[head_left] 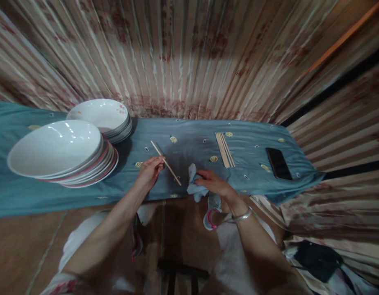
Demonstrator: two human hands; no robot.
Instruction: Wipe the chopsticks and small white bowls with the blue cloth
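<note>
Left hand (150, 171): stick pinched btwn thumb & fingertips, a bit nearer its far end — prob. so the lower part is left free.
Held stick (172, 171): gripped in L hand above the blue tablecloth (189, 135), slanted, near end pointed toward R hand; thin, straight, pale, wood-like; seemingly just one, but image softness leaves this unsure.
Right hand (212, 181): crumpled rag (194, 186) bunched btwn thumb & fingers; held beside the stick's near end, not touching — prob. for easy reach.
Rag: pale blue, soft, creased.
Laid sticks (225, 150): set side by side, nearly parallel, R of the hands, prob. for tidiness; also pale; exact no. can't be told.
Dish stacks (54, 149): nested at L, prob. to save room; white, glossy, some w/ red rims.
Phone (279, 164): laid flat at far R, apparently out of the hands' way.
</note>
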